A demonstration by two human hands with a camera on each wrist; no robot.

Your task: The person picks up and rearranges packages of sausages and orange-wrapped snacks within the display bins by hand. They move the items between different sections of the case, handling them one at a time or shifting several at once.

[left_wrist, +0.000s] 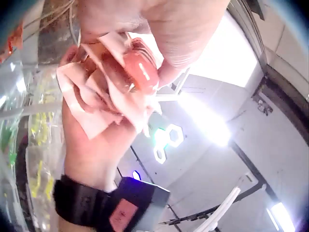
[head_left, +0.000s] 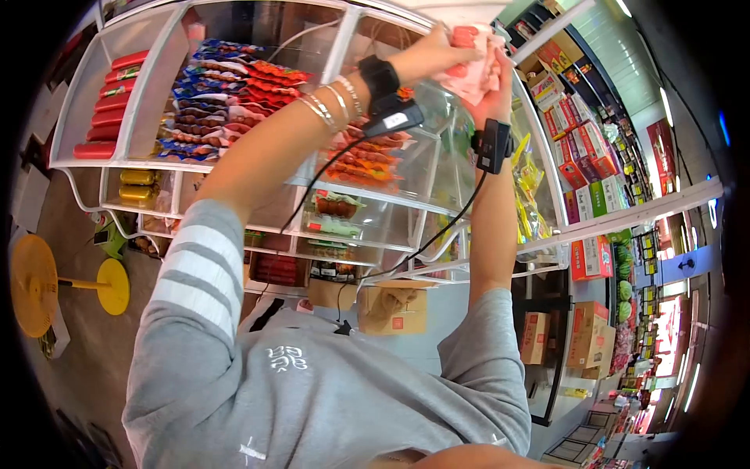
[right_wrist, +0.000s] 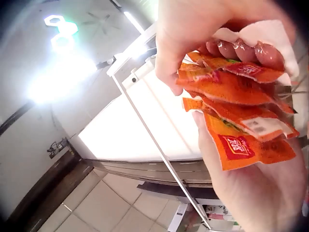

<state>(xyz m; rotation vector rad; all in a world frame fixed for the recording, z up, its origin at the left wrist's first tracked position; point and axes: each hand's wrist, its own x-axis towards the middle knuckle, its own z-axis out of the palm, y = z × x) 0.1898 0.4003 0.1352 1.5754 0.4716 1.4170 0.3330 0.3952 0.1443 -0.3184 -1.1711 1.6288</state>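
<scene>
Both hands hold a fanned stack of small sausage packets (right_wrist: 236,101) high over the far right part of a clear display case. My left hand (head_left: 433,56) grips the near side, its thumb lying over the packets. From the other side, my right hand (head_left: 495,98) holds the same stack, with its palm beneath it in the left wrist view. Pale pink packet backs (left_wrist: 104,92) and a glossy reddish sausage (left_wrist: 142,71) show there. Orange printed fronts face the right wrist camera. Some fingers are hidden behind the packets.
The white-framed case (head_left: 340,47) has compartments with rows of red and blue packets (head_left: 211,102), red sausage rolls (head_left: 112,109) and yellow packs (head_left: 527,180). Boxed goods (head_left: 582,141) line shelves at right. Cables (head_left: 422,250) run from both wrists. A cardboard box (head_left: 394,309) stands below.
</scene>
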